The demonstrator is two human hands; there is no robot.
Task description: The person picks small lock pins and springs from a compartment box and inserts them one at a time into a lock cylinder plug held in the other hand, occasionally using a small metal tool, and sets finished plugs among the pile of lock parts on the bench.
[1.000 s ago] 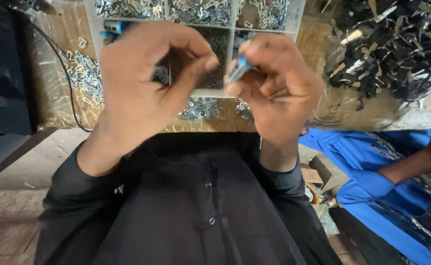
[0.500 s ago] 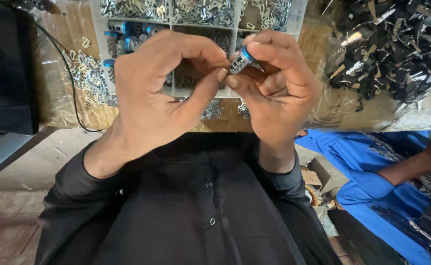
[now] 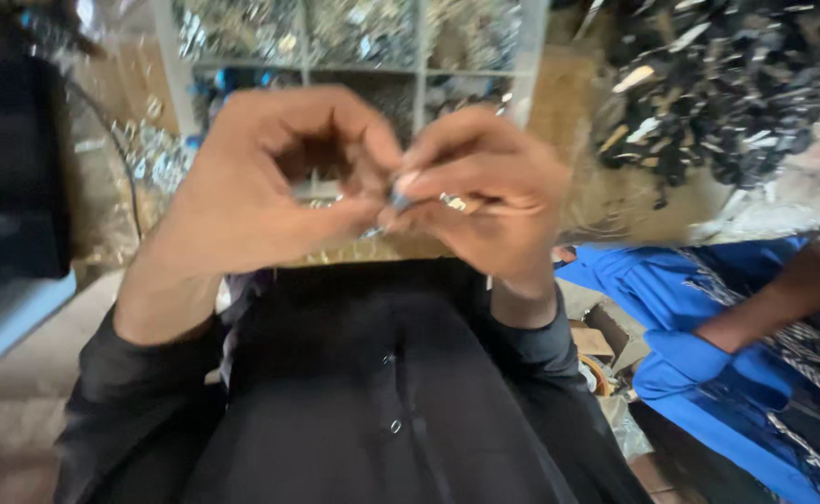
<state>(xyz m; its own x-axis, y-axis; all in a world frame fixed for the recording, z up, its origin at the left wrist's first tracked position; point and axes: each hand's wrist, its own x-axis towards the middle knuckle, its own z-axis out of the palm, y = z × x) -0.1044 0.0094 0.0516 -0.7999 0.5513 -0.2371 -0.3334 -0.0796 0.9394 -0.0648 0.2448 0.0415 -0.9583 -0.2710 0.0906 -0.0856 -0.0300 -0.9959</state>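
Observation:
My left hand [image 3: 270,187] and my right hand [image 3: 489,191] meet fingertip to fingertip in front of my chest. Between them they pinch a small blue and silver part [image 3: 399,199], mostly hidden by the fingers; the picture is blurred. A small metal piece [image 3: 452,202] shows against my right palm. Behind the hands lies a white compartment tray [image 3: 419,79] filled with small shiny metal parts.
A heap of black and metal pieces [image 3: 718,84] lies at the upper right on the wooden bench. A dark box [image 3: 8,159] with a cable stands at the left. Another person in a blue garment [image 3: 708,327] sits at my right. Loose metal parts [image 3: 153,154] lie left of the tray.
Both hands have drawn closer together and nearer the camera. The blue part, clearly showing in my right fingers before, is now nearly covered by both hands' fingertips.

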